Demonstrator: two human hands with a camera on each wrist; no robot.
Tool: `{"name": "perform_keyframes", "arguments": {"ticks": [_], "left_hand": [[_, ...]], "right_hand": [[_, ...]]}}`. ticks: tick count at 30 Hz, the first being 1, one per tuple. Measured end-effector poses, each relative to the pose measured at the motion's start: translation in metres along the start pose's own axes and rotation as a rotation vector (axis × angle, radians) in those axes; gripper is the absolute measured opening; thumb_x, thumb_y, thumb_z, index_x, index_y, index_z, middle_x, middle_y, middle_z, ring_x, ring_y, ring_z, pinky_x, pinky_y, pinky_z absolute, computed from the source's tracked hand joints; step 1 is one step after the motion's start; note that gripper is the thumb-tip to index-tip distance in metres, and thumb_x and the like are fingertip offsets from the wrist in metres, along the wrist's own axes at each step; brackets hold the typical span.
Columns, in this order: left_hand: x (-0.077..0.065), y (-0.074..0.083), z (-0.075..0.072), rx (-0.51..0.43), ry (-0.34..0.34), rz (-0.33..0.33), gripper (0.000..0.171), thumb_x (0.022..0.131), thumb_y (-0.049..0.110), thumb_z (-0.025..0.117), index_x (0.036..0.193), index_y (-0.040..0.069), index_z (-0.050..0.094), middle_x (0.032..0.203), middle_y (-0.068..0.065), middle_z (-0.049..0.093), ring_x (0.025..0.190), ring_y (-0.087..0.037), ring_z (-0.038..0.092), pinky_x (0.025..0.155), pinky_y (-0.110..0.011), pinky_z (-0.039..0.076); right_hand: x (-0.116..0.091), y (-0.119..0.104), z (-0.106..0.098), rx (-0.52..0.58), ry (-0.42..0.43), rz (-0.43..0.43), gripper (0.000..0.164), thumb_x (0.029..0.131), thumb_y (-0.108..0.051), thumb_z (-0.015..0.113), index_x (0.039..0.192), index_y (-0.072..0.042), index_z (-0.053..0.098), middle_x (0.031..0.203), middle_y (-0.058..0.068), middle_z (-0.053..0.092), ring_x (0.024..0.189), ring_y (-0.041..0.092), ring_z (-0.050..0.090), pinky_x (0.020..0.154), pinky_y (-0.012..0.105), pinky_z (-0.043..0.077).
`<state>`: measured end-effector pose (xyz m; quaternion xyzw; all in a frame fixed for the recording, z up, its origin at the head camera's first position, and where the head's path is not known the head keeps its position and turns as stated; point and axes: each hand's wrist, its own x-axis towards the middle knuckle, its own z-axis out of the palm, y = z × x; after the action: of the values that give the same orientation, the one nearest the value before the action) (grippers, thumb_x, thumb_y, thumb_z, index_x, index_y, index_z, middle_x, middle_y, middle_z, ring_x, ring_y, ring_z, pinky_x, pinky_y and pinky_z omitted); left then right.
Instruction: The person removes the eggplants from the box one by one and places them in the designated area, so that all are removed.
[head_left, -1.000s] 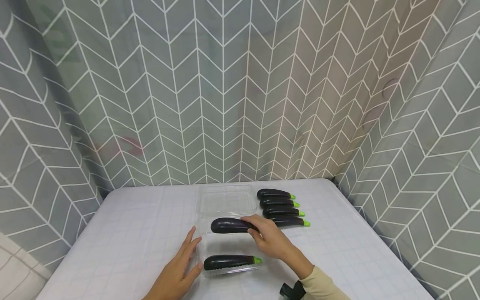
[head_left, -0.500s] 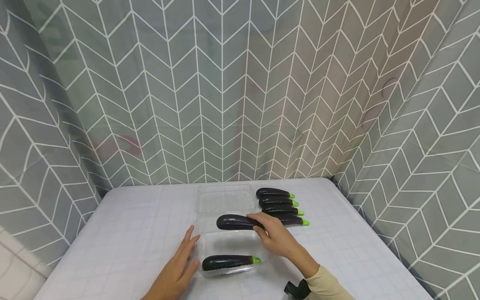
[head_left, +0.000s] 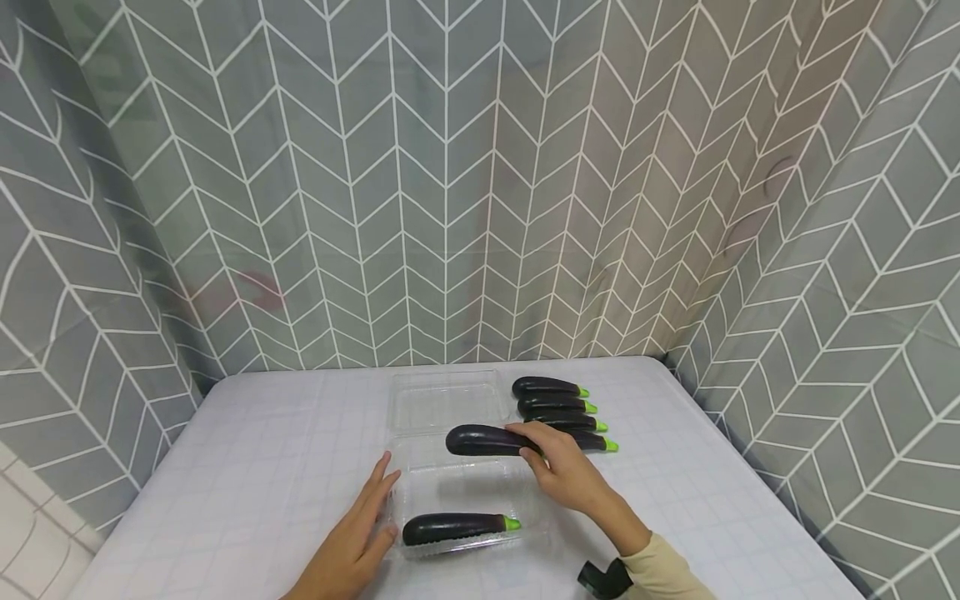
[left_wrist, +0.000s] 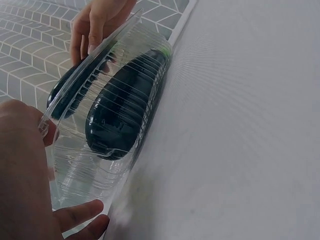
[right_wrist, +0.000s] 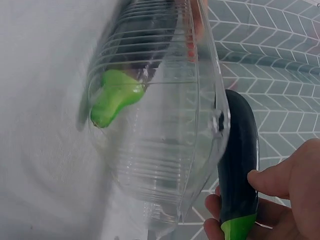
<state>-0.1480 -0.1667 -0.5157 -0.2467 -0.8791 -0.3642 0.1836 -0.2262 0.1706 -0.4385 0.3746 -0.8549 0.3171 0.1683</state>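
Observation:
In the head view my right hand [head_left: 566,467] grips an eggplant [head_left: 480,440] near its stem end, raised over the back side of a clear plastic clamshell box [head_left: 472,546]. The right wrist view shows the thumb on one side of that dark eggplant [right_wrist: 237,150] and fingers on the other, just beyond the box rim [right_wrist: 220,105]. Another eggplant [head_left: 453,527] lies along the front inside the box, green stem to the right. My left hand [head_left: 352,533] rests against the box's left end with its fingers straight.
The clear lid [head_left: 446,408] lies folded back behind the box. To its right, several eggplants [head_left: 551,386] lie in a row, green stems to the right. A black object [head_left: 603,577] shows beside the right sleeve. A patterned curtain [head_left: 450,208] hangs behind the white-covered table [head_left: 247,467].
My right hand has moved right and slightly back with the eggplant, toward the row. The left hand stays at the box's left end.

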Motion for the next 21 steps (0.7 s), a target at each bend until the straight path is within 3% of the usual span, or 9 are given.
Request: {"name": "perform_keyframes", "arguments": {"ticks": [10, 18, 21], "left_hand": [[-0.001, -0.003, 0.002, 0.021, -0.005, -0.006, 0.07, 0.095, 0.004, 0.066, 0.16, 0.006, 0.038, 0.169, -0.018, 0.023, 0.147, -0.03, 0.034, 0.105, -0.05, 0.046], [-0.002, -0.004, 0.003, 0.019, -0.001, 0.008, 0.07, 0.096, 0.004, 0.065, 0.16, 0.007, 0.037, 0.169, -0.02, 0.023, 0.147, -0.033, 0.035, 0.103, -0.048, 0.05], [-0.002, -0.002, 0.003, 0.03, 0.0, 0.004, 0.07, 0.095, 0.005, 0.066, 0.16, 0.006, 0.038, 0.168, -0.02, 0.023, 0.147, -0.032, 0.035, 0.105, -0.048, 0.046]], "right_hand": [[-0.007, 0.004, -0.008, -0.021, 0.021, 0.043, 0.039, 0.095, 0.008, 0.067, 0.133, -0.001, 0.066, 0.129, 0.007, 0.069, 0.122, 0.026, 0.064, 0.098, 0.047, 0.054], [-0.014, 0.009, -0.015, -0.046, 0.049, 0.08, 0.041, 0.094, 0.01, 0.068, 0.133, -0.002, 0.067, 0.13, 0.006, 0.069, 0.12, 0.026, 0.065, 0.096, 0.049, 0.055], [-0.017, 0.011, -0.018, -0.049, 0.055, 0.096, 0.044, 0.093, 0.011, 0.067, 0.134, -0.004, 0.067, 0.131, 0.005, 0.068, 0.12, 0.025, 0.065, 0.095, 0.049, 0.055]]}}
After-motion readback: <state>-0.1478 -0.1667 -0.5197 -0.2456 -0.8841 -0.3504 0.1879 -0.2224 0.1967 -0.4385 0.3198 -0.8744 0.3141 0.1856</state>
